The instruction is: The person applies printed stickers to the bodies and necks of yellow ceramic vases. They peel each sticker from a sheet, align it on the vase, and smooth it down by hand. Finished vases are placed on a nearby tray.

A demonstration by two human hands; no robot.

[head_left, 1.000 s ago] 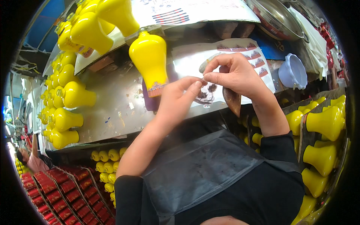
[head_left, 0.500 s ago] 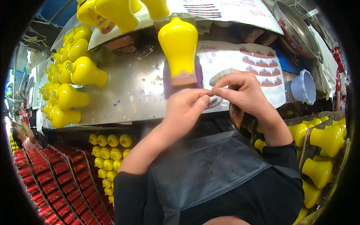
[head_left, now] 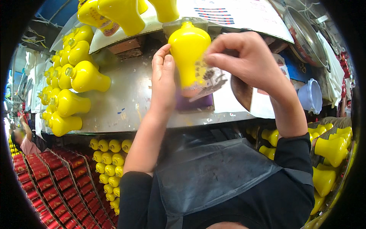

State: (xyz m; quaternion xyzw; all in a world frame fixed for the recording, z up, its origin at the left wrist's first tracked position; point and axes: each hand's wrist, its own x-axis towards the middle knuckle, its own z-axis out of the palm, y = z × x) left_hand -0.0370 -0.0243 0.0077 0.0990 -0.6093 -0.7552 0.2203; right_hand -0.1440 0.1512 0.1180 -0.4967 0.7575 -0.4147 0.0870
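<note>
A glossy yellow bottle (head_left: 188, 45) lies in front of me, neck away, its base over a purple pad (head_left: 196, 104). My left hand (head_left: 163, 78) is open along the bottle's left side, fingers stretched out, with a fingertip at its shoulder. My right hand (head_left: 244, 57) pinches a thin patterned decal (head_left: 211, 82) between thumb and fingers. The decal hangs at the right of the bottle's lower part, partly overlapping it. A pinkish printed band (head_left: 190, 91) circles the base. Below my right hand shows a brown curved piece (head_left: 242, 93); whether that hand holds it I cannot tell.
Several yellow bottles (head_left: 89, 76) lie stacked on the metal table (head_left: 129, 84) at left; others stand at the far edge. A sheet with striped decals (head_left: 213, 15) lies at the back. A pale blue bucket (head_left: 309, 95) is at right. Red boxes (head_left: 57, 173) are stacked lower left, near a person.
My hands have come apart and moved forward to the bottle. The left now lies at its side; the right has carried the decal up beside it. The grey wrapped finger-like piece is hidden now.
</note>
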